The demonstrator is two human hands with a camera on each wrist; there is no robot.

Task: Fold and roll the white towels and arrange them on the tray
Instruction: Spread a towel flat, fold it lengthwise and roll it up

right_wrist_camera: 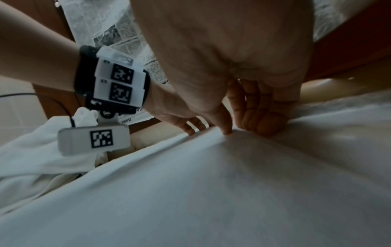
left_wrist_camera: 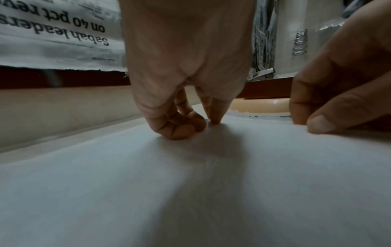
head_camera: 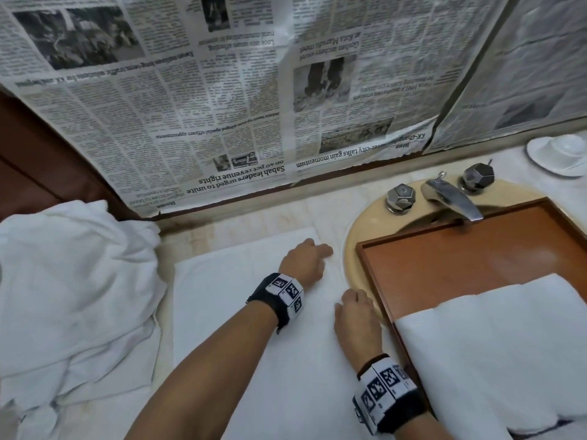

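Towels, unfolded heap (head_camera: 73, 290): lay crumpled at the far left of your counter, just beside the flat towel.
Flat towel (head_camera: 254, 338): lay spread on the counter in front of you, between the heap and the sink; its right edge reached the sink rim.
Your left hand (head_camera: 303, 262): rested on the far right corner of the flat towel, fingers curled under with the tips pressing the cloth; the left wrist view showed thumb and fingertips (left_wrist_camera: 184, 128) drawn close together on the fabric. Whether cloth was pinched between them, you could not tell.
Your right hand (head_camera: 357, 322): sat nearer to you on the same right edge, thumb and fingers (right_wrist_camera: 260, 120) gathering a small ridge of cloth between them.
Wrist bands: you wore a black band with printed markers on each wrist.
Sink (head_camera: 365, 230): beige, with a chrome tap (head_camera: 451, 198) and two faceted knobs.
Tray (head_camera: 476, 249): brown wood, set over the sink.
Rolled towels (head_camera: 502, 341): lay side by side, touching, in the near part of the tray.
Newspaper (head_camera: 222, 90): covered the wall behind.
Saucer (head_camera: 559, 154): white, far right of the counter.
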